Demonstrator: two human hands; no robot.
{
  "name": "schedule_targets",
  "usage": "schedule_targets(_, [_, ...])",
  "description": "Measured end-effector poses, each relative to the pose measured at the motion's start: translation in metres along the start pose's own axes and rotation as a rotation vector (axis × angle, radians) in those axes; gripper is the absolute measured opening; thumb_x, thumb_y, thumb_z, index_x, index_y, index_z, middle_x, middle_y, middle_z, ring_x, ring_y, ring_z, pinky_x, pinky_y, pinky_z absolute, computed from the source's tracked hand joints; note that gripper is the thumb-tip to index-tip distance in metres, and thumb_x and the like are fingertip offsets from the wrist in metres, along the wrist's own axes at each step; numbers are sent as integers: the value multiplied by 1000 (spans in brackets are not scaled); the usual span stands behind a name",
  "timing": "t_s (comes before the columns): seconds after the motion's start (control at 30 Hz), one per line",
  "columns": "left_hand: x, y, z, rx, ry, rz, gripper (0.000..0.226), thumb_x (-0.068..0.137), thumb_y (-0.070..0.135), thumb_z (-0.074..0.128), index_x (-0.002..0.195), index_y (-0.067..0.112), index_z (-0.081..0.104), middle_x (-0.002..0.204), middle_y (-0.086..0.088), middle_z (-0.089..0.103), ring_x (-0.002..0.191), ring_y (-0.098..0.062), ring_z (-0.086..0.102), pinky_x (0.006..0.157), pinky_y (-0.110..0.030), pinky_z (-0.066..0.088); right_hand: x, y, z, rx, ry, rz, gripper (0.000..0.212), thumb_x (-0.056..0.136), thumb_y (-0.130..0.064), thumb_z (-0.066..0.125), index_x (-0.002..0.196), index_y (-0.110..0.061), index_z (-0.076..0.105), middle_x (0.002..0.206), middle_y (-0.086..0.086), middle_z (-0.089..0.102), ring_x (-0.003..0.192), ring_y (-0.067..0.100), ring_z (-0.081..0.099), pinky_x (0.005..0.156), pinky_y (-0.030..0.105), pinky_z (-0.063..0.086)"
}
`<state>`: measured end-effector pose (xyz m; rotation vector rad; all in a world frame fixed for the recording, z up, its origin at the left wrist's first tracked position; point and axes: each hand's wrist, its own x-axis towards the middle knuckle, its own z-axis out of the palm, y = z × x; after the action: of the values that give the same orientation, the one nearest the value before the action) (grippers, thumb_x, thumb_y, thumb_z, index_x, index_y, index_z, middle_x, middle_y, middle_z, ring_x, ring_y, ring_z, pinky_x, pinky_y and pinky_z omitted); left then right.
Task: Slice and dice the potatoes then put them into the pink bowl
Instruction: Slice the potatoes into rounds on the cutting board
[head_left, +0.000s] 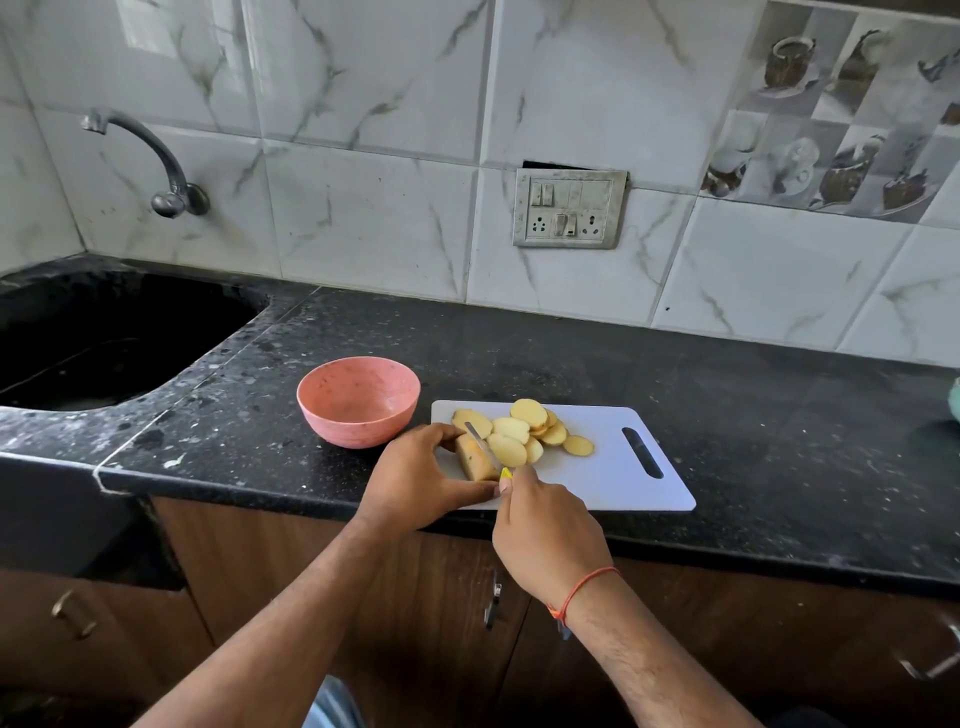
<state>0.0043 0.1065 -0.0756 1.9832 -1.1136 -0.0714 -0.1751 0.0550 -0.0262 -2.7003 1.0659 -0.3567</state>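
A knife (483, 445) is gripped in the right hand (545, 530); the potato remnant (475, 460) is pinned by the left hand (415, 480) on the cutting board (613, 467). Slicing seems underway beside cut rounds (524, 431); dicing awaits, the pink bowl (358, 400) apparently empty on the bench (727, 405).

No readable text anywhere in view.

The switch and socket plate (570, 208) on the tiled wall carries no lettering that can be made out, though any fine marks on it may be too small to tell. The picture tiles (841, 104) at the upper right show cups and coconut shells only, with no words. The pink bowl (358, 400), the white cutting board (623, 483) and the yellow-handled knife (485, 447) bear no label, brand or number that shows.
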Motion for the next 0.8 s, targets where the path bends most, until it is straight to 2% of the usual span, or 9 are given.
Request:
schedule_targets(0.23, [1, 0, 2, 10, 2, -14, 91, 49, 85, 85, 123, 33, 70, 109, 23, 69, 98, 1, 64, 88, -29, 57, 2, -2, 2, -34, 9, 2, 16, 111, -36, 35, 104, -24, 42, 76, -6, 55, 65, 10, 56, 49, 22, 33])
schedule_targets(0.43, [3, -3, 4, 14, 10, -33, 93, 47, 86, 84, 123, 34, 70, 110, 23, 69, 99, 2, 63, 89, -31, 58, 2, -4, 2, -55, -20, 11, 13, 108, -34, 43, 109, -22, 48, 81, -4, 58, 70, 12, 60, 56, 24, 46])
schedule_targets(0.6, [3, -3, 5, 0, 8, -50, 88, 48, 86, 80, 119, 34, 72, 107, 23, 70, 97, 0, 64, 88, -32, 59, 13, -13, -5, -43, -81, 28, 13, 106, -28, 47, 108, -18, 54, 75, -5, 44, 71, 16, 50, 55, 26, 35])
schedule_targets(0.7, [3, -2, 4, 2, -10, -49, 89, 49, 85, 77, 121, 34, 72, 108, 23, 70, 98, 0, 64, 89, -34, 60, 21, -18, -8, -55, -112, 39, 14, 103, -26, 49, 111, -18, 57, 77, -4, 44, 78, 20, 53, 64, 32, 43])
schedule_targets(0.8, [2, -1, 4, 4, 2, -37, 88, 50, 84, 81, 121, 33, 72, 109, 21, 70, 98, -1, 64, 89, -32, 59, 18, -12, -7, -87, -121, 24, 18, 104, -27, 48, 114, -18, 59, 79, -4, 47, 77, 17, 55, 63, 31, 44])
